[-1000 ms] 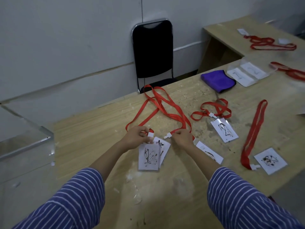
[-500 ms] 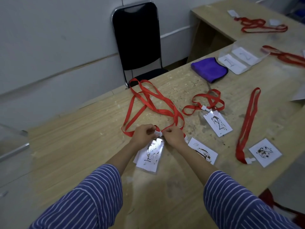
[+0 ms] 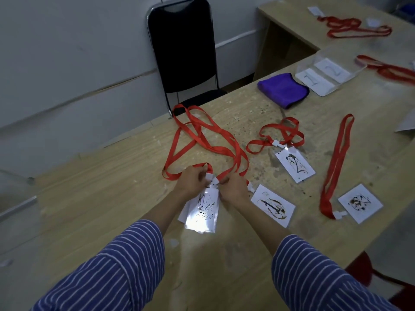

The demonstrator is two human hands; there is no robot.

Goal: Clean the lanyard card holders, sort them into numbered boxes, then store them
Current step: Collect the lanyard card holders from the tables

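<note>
Two stacked, ink-smeared card holders (image 3: 203, 212) lie on the wooden table (image 3: 101, 187) in front of me. My left hand (image 3: 192, 181) pinches the white clip at the top of one. Close beside it, my right hand (image 3: 232, 187) pinches the other clip. Their red lanyards (image 3: 202, 140) loop away toward the chair. Three more smeared card holders lie to the right: one by my right wrist (image 3: 272, 205), one with a coiled lanyard (image 3: 294, 164), one at the table edge (image 3: 360, 203). Two clear boxes numbered 1 and 2 (image 3: 323, 75) stand at the far right.
A folded purple cloth (image 3: 283, 89) lies next to the numbered boxes. A black chair (image 3: 184, 48) stands behind the table. More red lanyards (image 3: 357, 29) lie on the far desk and at the right edge (image 3: 388, 70). A clear container's rim (image 3: 18, 205) shows at the left.
My two hands have come together, bringing the two clips and card holders into one stack. The view has shifted, so everything sits lower and further right in frame.
</note>
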